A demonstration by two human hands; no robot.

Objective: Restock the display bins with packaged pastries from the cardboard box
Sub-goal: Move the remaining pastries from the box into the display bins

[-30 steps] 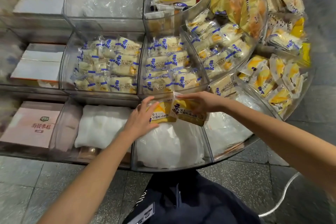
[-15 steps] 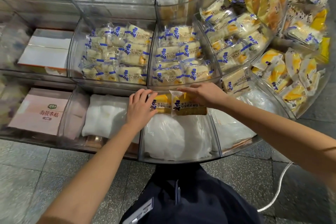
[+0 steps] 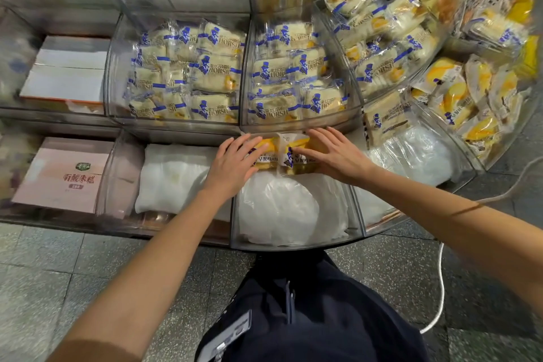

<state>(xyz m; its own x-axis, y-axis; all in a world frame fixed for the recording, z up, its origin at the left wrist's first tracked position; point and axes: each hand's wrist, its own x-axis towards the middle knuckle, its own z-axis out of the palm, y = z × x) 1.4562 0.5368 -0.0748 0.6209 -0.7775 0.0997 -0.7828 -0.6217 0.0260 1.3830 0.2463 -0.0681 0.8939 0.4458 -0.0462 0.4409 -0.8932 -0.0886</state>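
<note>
1. Where stuff is: two yellow pastry packs sit side by side against the back edge of the bottom-row bin [image 3: 293,241]. They lie on top of the white plastic padding [image 3: 282,206] that fills the rest of it. The left pack [image 3: 266,157] and the right pack [image 3: 296,156] touch in the middle.
2. Hands: the left hand [image 3: 235,164] lies flat on the left pack, fingers [image 3: 239,148] straight and a bit spread, not curled round anything. The right hand [image 3: 335,156] does the same on the right pack, stretched out over it and pressing rather than gripping.
3. My read is that this is the seating step, pushing the pair down and back so they sit snug below the row above.
4. To do it well, I'd go easy on the pressure. These look like soft breads in puffy wrappers, so they probably squash fast. Use flat palms, not fingertips.
5. Keep the printed faces up and lined up the same way, like the HORSH packs [image 3: 214,76] in the bins just above. It looks way tidier.
6. The padding looks slick and lumpy, so the packs could creep forward once the hands come off. I'd lift straight up, one hand at a time.
7. Most of this bin shows bare padding, so there's plenty left to fill. The cardboard box isn't in view, so no idea how much stock remains.
</note>
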